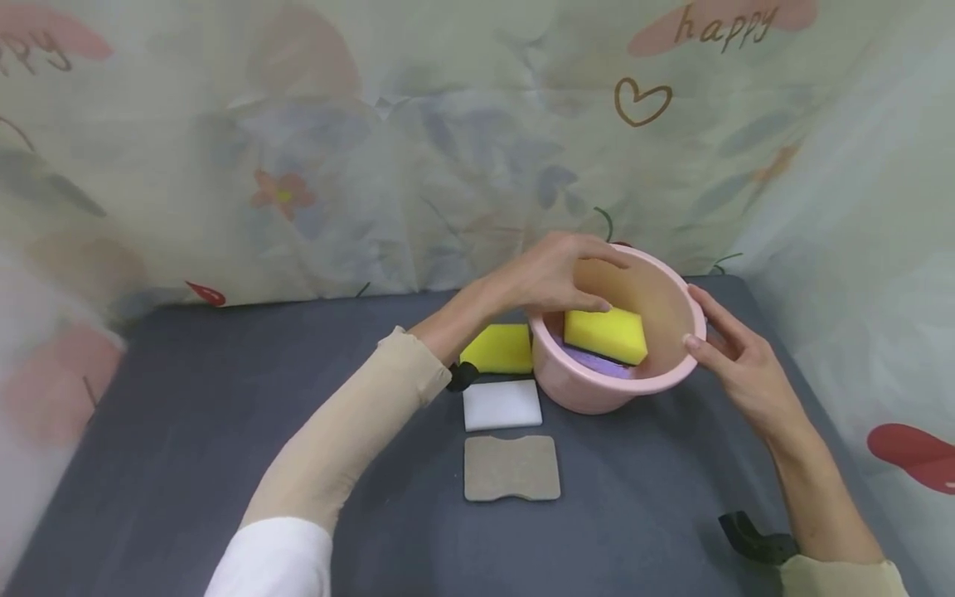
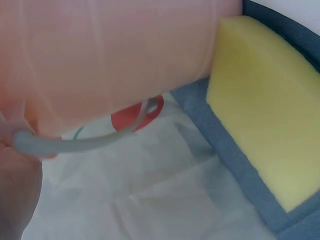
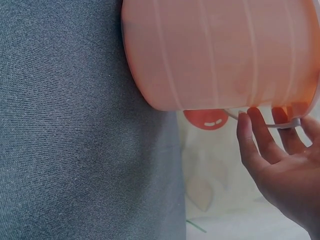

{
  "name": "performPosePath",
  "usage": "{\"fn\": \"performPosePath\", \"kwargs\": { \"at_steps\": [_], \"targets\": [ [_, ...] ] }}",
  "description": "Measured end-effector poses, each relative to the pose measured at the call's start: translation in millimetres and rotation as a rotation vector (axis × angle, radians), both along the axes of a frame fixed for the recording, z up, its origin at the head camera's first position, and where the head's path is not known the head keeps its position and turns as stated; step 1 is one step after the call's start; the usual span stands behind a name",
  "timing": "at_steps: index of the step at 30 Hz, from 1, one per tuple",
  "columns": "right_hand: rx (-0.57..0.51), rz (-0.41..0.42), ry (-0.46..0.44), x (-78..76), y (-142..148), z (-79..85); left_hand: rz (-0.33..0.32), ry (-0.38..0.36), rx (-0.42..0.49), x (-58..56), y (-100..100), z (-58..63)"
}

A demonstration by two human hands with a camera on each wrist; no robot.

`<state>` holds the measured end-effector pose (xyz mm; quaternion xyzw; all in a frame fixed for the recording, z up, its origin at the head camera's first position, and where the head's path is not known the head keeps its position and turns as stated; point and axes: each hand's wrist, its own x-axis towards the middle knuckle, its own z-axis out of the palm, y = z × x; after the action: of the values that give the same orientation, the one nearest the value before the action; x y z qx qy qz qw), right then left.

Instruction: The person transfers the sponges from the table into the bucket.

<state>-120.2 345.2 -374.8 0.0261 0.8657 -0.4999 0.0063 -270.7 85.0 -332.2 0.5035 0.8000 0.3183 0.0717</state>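
Note:
A pink bucket [image 1: 589, 390] stands near the back of the table, its mouth tilted toward me. My right hand [image 1: 746, 369] grips its right rim, thumb over the edge and fingers against the outside. Over the bucket's left rim reaches my left hand [image 1: 555, 269], thumb and fingers spread apart across the mouth. Its thumb tip is at the top edge of a yellow sponge [image 1: 606, 333] with a dark underside, inside the bucket. Under that sponge lies something purple [image 1: 597, 361], partly hidden. The right wrist view shows a thin grey handle [image 3: 272, 126] beside my right fingers.
Left of the bucket lie another yellow sponge [image 1: 500, 348], a white sponge [image 1: 502, 405] and, nearest me, a grey-brown notched pad [image 1: 511, 468]. They rest on a dark grey tabletop [image 1: 634, 514]. A floral cloth [image 1: 418, 166] hangs behind and at both sides.

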Motion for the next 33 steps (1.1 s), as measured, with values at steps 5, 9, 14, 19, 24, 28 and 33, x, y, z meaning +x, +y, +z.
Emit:
{"fn": "performPosePath", "kwargs": {
  "at_steps": [5, 9, 14, 19, 24, 28, 33],
  "targets": [
    [0.002, -0.01, -0.012, -0.2, -0.8, 0.4, 0.063, -0.03, 0.074, -0.7, -14.1, -2.1],
    [0.013, -0.011, -0.017, -0.4, -0.6, 1.1, 0.092, -0.033, 0.109, -3.2, -26.0, -4.9],
    [0.014, 0.001, -0.013, -2.4, -1.3, 0.7, 0.127, -0.016, 0.152, -7.4, -46.0, -9.4],
    [0.016, 0.003, -0.012, -4.2, -2.4, 1.1, 0.157, -0.063, 0.199, -8.1, -69.1, -12.3],
    [0.023, 0.0, -0.008, -4.8, -2.4, 1.6, 0.186, -0.071, 0.185, -8.3, -87.1, -17.8],
    [0.037, -0.005, -0.008, -4.2, -2.0, 2.5, 0.193, -0.072, 0.143, -8.8, -97.8, -25.5],
    [0.059, -0.01, -0.011, -3.8, -1.8, 3.9, 0.216, -0.094, 0.107, -6.9, -109.6, -36.3]
  ]
}}
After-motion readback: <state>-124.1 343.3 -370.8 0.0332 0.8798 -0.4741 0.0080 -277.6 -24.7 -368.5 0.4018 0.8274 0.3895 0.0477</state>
